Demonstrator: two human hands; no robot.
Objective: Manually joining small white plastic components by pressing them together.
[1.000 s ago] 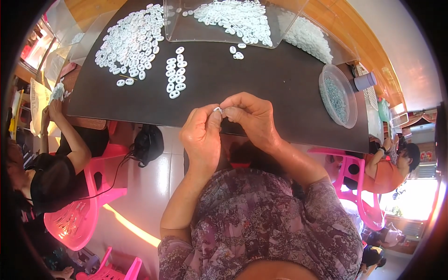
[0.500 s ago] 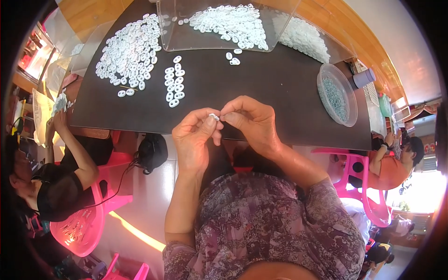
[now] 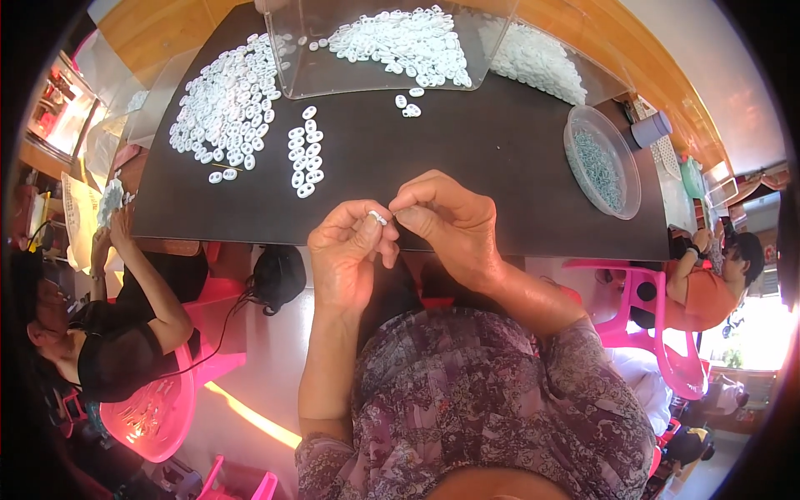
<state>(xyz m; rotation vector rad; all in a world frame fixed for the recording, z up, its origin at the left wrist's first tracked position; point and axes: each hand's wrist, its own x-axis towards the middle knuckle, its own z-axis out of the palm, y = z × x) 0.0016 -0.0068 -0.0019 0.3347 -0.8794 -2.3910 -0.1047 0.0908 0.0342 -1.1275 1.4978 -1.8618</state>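
Observation:
My left hand (image 3: 343, 250) pinches a small white oval plastic piece (image 3: 377, 217) between thumb and fingertips, above the table's near edge. Close beside it, my right hand (image 3: 457, 223) has its thumb and forefinger pressed together at the end of the piece; whatever they hold is too small to make out. Beyond my hands, white two-holed oval pieces (image 3: 306, 158) lie in two rough columns. A large heap of the same pieces (image 3: 223, 108) spreads at the left, and three loose ones (image 3: 411, 110) lie farther back.
A clear bin (image 3: 304, 73) with white pieces stands at the back, beside another white heap (image 3: 537, 62). On the right are a round clear dish (image 3: 631, 185) of small teal bits and a purple cup (image 3: 651, 129). Other people sit at both sides, near pink chairs (image 3: 162, 412).
The view has shifted slightly. Both hands stay together around the white piece, with only a small movement of the fingers. The pieces on the table look unchanged.

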